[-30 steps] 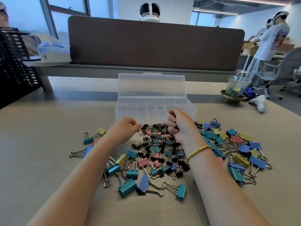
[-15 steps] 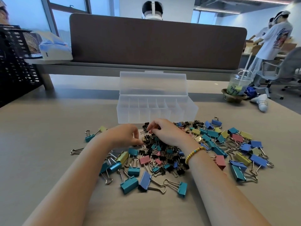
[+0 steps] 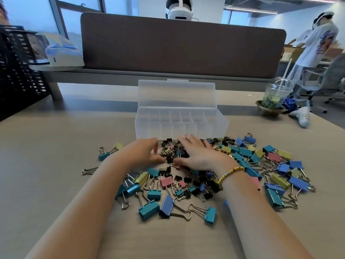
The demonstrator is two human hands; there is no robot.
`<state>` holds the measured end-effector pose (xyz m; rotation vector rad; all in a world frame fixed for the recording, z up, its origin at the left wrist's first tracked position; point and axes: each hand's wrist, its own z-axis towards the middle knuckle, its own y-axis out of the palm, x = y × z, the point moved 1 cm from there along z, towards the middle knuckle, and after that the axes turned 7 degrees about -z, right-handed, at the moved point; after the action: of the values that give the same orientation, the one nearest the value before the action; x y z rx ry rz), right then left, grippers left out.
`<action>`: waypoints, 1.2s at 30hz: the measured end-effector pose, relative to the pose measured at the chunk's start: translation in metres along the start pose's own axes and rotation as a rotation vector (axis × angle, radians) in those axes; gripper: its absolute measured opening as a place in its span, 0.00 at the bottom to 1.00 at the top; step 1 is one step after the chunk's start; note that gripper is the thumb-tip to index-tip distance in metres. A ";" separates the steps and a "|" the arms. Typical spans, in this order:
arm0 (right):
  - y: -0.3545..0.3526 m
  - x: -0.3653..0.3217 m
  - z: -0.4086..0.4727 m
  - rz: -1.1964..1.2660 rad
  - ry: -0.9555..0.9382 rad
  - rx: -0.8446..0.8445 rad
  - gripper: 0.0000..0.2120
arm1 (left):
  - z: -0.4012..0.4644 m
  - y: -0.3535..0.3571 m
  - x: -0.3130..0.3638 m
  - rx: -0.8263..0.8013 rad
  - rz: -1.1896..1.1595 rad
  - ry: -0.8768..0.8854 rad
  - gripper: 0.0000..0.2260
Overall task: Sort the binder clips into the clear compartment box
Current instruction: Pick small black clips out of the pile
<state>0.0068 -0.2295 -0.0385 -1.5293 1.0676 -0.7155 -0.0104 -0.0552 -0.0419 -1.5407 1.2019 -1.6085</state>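
At the frame's centre, a scattered pile of teal, blue, yellow, pink and small black metal binder clips (image 3: 186,176) covered the pale wood bench (image 3: 56,156), just below the clear plastic compartment box (image 3: 181,124), whose lid stood raised. The right hand (image 3: 197,154) lay flat with fingers spread on the black clips; the left hand (image 3: 143,154), fingers curled, touched them, its grip unclear.

iced drink cup (image 3: 276,94) with straw far right on desk (image 3: 56,146), brown divider panel (image 3: 183,47) behind, black mesh basket (image 3: 18,62) left
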 end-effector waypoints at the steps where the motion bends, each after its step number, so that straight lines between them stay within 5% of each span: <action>1: 0.001 0.000 0.001 0.000 0.000 -0.001 0.37 | 0.002 0.002 0.001 0.007 0.018 0.003 0.13; 8: 0.000 -0.003 -0.001 -0.006 -0.026 -0.029 0.40 | 0.009 0.007 0.007 0.024 0.122 0.035 0.15; 14: 0.000 -0.006 -0.002 -0.020 -0.043 -0.044 0.42 | 0.009 0.005 0.000 0.052 0.138 0.040 0.33; 22: 0.005 -0.003 0.005 0.014 -0.028 0.055 0.34 | 0.015 0.007 0.003 0.078 0.277 0.038 0.21; 36: 0.017 -0.012 0.019 -0.203 -0.006 0.364 0.26 | 0.018 0.014 0.004 0.121 0.341 -0.001 0.19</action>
<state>0.0137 -0.2106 -0.0580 -1.3314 0.7333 -0.9863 0.0044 -0.0679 -0.0541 -1.1869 1.2641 -1.4249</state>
